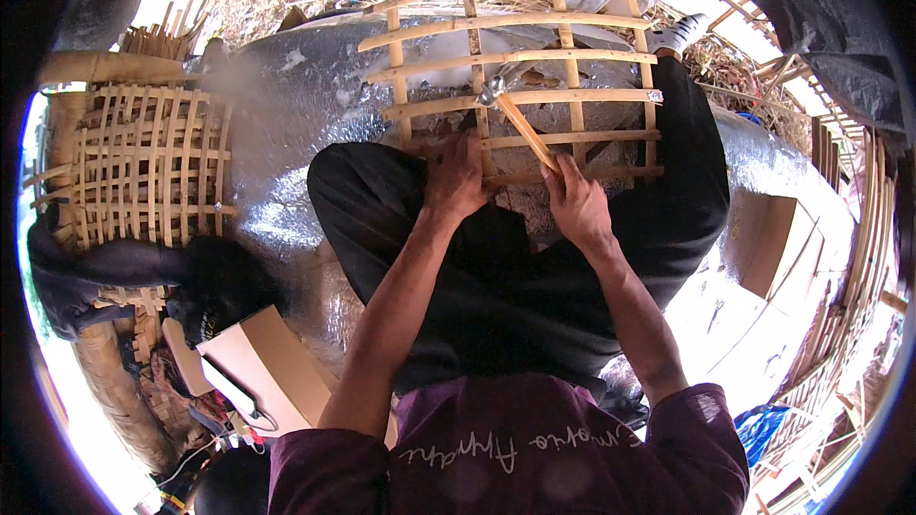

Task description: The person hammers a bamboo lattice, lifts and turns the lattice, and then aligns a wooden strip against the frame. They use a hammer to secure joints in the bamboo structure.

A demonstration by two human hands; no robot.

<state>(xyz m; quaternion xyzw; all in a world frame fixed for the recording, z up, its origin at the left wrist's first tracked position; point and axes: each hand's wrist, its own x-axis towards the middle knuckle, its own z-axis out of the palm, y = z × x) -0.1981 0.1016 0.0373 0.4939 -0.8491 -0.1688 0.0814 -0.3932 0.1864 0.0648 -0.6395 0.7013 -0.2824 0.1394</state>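
A bamboo lattice (570, 64) of pale split strips crossing one another rests in front of me, over my folded legs. My right hand (579, 207) is closed round the wooden handle of a hammer (521, 120). Its metal head lies over a crossing of strips near the middle of the lattice. Just left of the hammer, my left hand (455, 175) is closed on the lattice's near part, beside an upright strip. A small dark shape shows at its fingertips, too unclear to name.
Silvery foil sheeting (277, 200) covers the ground under me. Another woven bamboo panel (153, 162) stands at the left. Cardboard boxes lie at the lower left (272, 367) and the right (773, 243). Straw and bamboo slat walls surround the place.
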